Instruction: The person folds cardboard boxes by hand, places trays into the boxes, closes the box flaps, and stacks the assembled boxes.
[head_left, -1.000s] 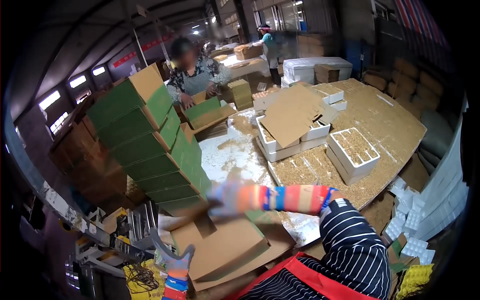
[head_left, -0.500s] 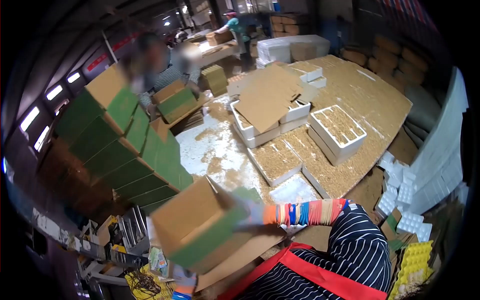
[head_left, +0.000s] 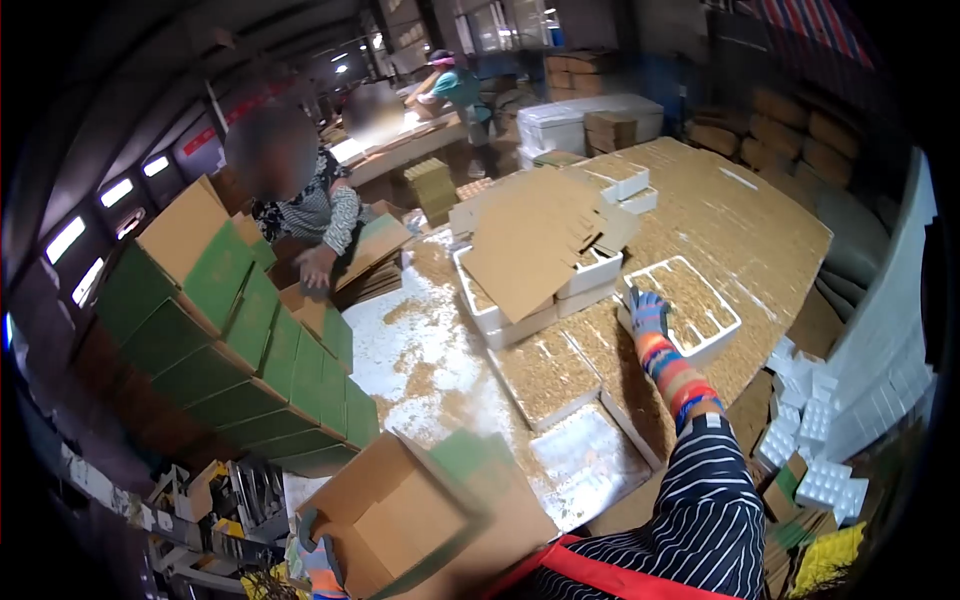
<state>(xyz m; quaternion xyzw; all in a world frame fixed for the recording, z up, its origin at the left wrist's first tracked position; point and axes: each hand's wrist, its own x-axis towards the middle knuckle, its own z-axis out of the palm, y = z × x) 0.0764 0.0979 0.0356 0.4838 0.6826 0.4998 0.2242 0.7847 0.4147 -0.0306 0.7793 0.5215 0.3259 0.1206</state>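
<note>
My left hand, in a grey-blue and orange glove, closes on the left wall of an open green-and-brown cardboard box at the bottom of the view. The box is tilted and its inside shows bare brown card. My right hand, gloved the same way with coloured bands around the wrist, reaches out to the left rim of a white foam box. Its fingers look stretched out at that rim. Brown, grainy material fills the foam box, with white dividers showing through.
Green cartons are stacked at left, a person behind them. Flat cardboard lies over foam boxes on the table. White egg trays lie at right. Another person works at the back.
My right hand has left the cardboard box and extended forward to the foam box. My left hand stays on the cardboard box, which has tipped and shifted. The view has shifted slightly.
</note>
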